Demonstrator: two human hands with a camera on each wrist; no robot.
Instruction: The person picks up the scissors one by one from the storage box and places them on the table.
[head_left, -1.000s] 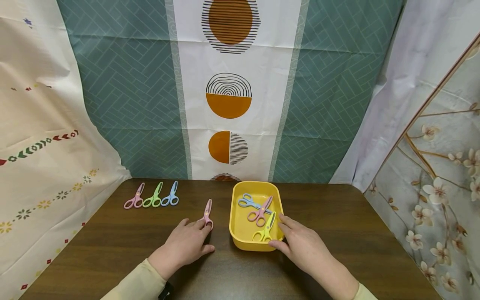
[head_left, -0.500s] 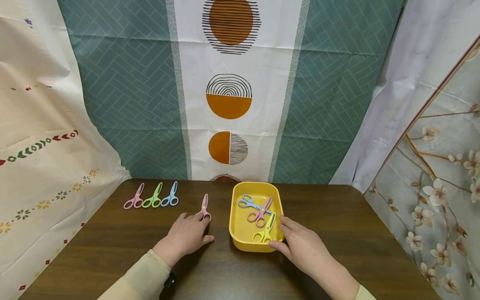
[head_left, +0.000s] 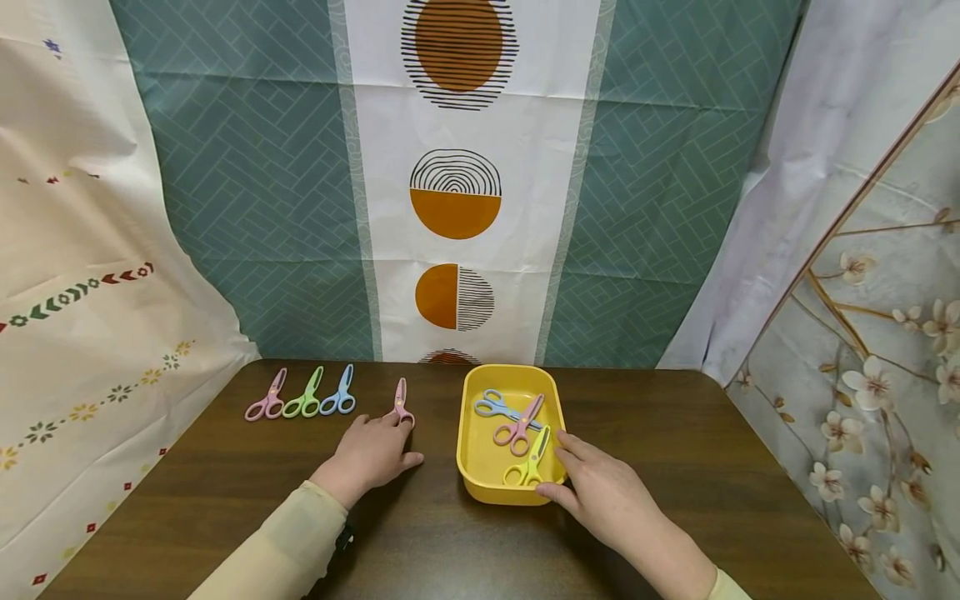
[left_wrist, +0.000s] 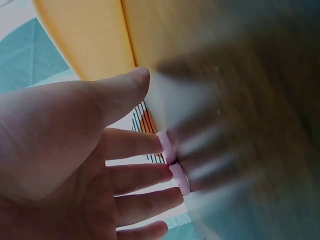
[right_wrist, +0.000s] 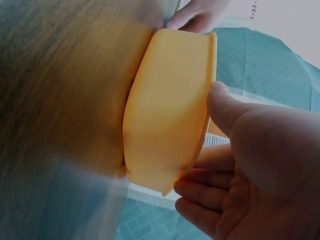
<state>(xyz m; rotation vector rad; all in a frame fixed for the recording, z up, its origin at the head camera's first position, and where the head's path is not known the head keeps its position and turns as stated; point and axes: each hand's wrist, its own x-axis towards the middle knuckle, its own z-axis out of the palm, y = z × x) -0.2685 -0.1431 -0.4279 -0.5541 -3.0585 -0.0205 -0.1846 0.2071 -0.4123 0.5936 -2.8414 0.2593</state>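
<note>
In the head view, my left hand [head_left: 371, 454] lies flat over the handle end of a pink pair of scissors [head_left: 401, 396] on the table. Its straight fingertips touch the pink handle loops [left_wrist: 179, 179] in the left wrist view, thumb held apart. My right hand [head_left: 603, 492] holds the near right corner of a yellow plastic bin [head_left: 472, 483]. The right thumb [right_wrist: 220, 90] is on the bin's rim and the fingers bend at its side. Inside lie blue scissors [head_left: 491, 403], pink scissors [head_left: 519, 431] and yellow scissors [head_left: 535, 460].
At the far left of the brown table [head_left: 225, 500], pink scissors [head_left: 266, 402], green scissors [head_left: 306, 398] and blue scissors [head_left: 341, 396] stand in a row, blades pointing away. Fabric hangings [head_left: 285, 208] enclose the back and sides.
My left hand has slid the pink scissors away from me and slightly left, toward the row. My right hand and the bin have stayed in place.
</note>
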